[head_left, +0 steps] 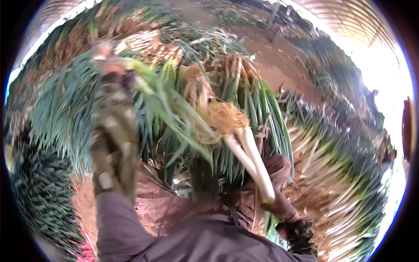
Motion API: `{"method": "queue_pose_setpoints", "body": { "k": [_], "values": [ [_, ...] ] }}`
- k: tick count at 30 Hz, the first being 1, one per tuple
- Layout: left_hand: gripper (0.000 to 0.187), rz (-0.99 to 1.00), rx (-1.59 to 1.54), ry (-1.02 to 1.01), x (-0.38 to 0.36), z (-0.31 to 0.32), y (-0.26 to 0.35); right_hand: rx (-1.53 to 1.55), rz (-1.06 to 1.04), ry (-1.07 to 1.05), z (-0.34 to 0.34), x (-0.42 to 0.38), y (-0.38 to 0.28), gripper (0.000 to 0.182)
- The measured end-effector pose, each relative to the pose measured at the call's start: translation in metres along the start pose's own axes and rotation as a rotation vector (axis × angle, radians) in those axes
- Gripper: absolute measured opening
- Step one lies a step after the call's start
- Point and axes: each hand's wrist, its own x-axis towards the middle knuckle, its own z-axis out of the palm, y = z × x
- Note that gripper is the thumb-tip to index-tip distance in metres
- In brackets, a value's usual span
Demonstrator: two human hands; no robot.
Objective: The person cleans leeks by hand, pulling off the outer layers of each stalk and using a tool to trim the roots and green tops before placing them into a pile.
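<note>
My right hand (283, 208), low on the right by my knee, is closed around a few green onions (255, 163). Their thick white stalks slant up to the left and end in a tangle of pale roots (224, 118). My left hand (106, 56) is stretched far forward at the upper left, and motion smears its fingers. Beside it, loose yellow-green leaves (168, 102) trail down to the right toward the roots. Whether that hand grips them I cannot make out. Under both lies a heap of green onions (65, 102) with drooping leaves.
Rows of green onions with white stalks (336, 192) lie on the soil to my right. More dark green leaves (41, 192) are piled at the lower left. Brown soil (279, 61) shows ahead, under a curved roof (349, 17).
</note>
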Motion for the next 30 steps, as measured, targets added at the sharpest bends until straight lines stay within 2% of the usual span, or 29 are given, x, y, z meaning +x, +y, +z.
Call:
{"method": "queue_pose_setpoints", "body": {
  "k": [2, 4, 5, 7, 8, 10, 12, 13, 14, 15, 17, 18, 19, 21, 23, 25, 26, 27, 29, 30],
  "values": [
    [0.042, 0.187, 0.253, 0.03, -0.006, -0.035, 0.041, -0.161, 0.102, 0.132, -0.004, -0.014, 0.064, 0.072],
    [0.041, 0.499, 0.313, 0.066, -0.038, -0.036, 0.103, -0.367, 0.061, 0.364, -0.018, 0.009, 0.056, 0.074],
    [0.041, 0.66, 0.333, -0.02, -0.063, -0.021, 0.13, -0.479, -0.02, 0.523, -0.028, 0.027, 0.046, 0.078],
    [0.04, 0.967, 0.427, -0.425, -0.131, 0.033, 0.161, -0.418, 0.091, 0.502, -0.04, 0.042, 0.058, 0.087],
    [0.04, 1.118, 0.5, -0.704, -0.174, 0.07, 0.16, -0.387, 0.143, 0.478, -0.043, 0.045, 0.066, 0.092],
    [0.039, 1.336, 0.623, -1.134, -0.254, 0.119, 0.143, -0.247, 0.138, 0.535, -0.044, 0.047, 0.06, 0.087],
    [0.021, 1.467, 0.761, -1.247, -0.295, 0.115, 0.14, -0.218, 0.125, 0.58, -0.044, 0.044, 0.057, 0.08],
    [0.018, 1.415, 0.971, -1.341, -0.285, 0.081, 0.167, -0.203, 0.118, 0.603, -0.044, 0.043, 0.056, 0.077],
    [0.018, 1.35, 1.055, -1.329, -0.256, 0.057, 0.188, -0.246, 0.071, 0.607, -0.045, 0.041, 0.057, 0.075],
    [0.019, 1.246, 1.023, -1.17, -0.214, 0.036, 0.207, -0.286, 0.01, 0.603, -0.044, 0.044, 0.057, 0.073],
    [0.02, 0.989, 0.857, -0.694, -0.115, -0.01, 0.238, -0.323, 0.076, 0.483, -0.043, 0.044, 0.065, 0.09],
    [0.02, 0.884, 0.753, -0.442, -0.07, -0.034, 0.254, -0.437, 0.03, 0.477, -0.038, 0.044, 0.083, 0.093],
    [0.021, 0.798, 0.642, -0.19, -0.031, -0.053, 0.269, -0.436, -0.009, 0.526, -0.036, 0.048, 0.072, 0.093],
    [0.023, 0.738, 0.421, 0.252, 0.017, -0.094, 0.302, -0.578, -0.071, 0.541, -0.033, 0.055, 0.086, 0.089],
    [0.025, 0.814, 0.23, 0.509, 0.019, -0.116, 0.339, -0.54, -0.061, 0.536, -0.033, 0.05, 0.071, 0.084],
    [0.027, 0.952, 0.119, 0.445, -0.023, -0.1, 0.367, -0.532, 0.019, 0.491, -0.027, 0.052, 0.062, 0.082],
    [0.028, 1.003, 0.113, 0.275, -0.052, -0.077, 0.373, -0.516, 0.057, 0.458, -0.025, 0.055, 0.064, 0.083],
    [0.029, 1.005, 0.142, 0.023, -0.083, -0.045, 0.373, -0.502, 0.095, 0.425, -0.022, 0.057, 0.066, 0.085],
    [0.035, 0.878, 0.234, -0.435, -0.136, 0.013, 0.36, -0.531, 0.2, 0.353, -0.016, 0.058, 0.064, 0.085],
    [0.038, 0.957, -0.075, -0.359, -0.142, 0.065, 0.329, -0.539, 0.191, 0.357, -0.013, 0.056, 0.065, 0.085]
  ]
}}
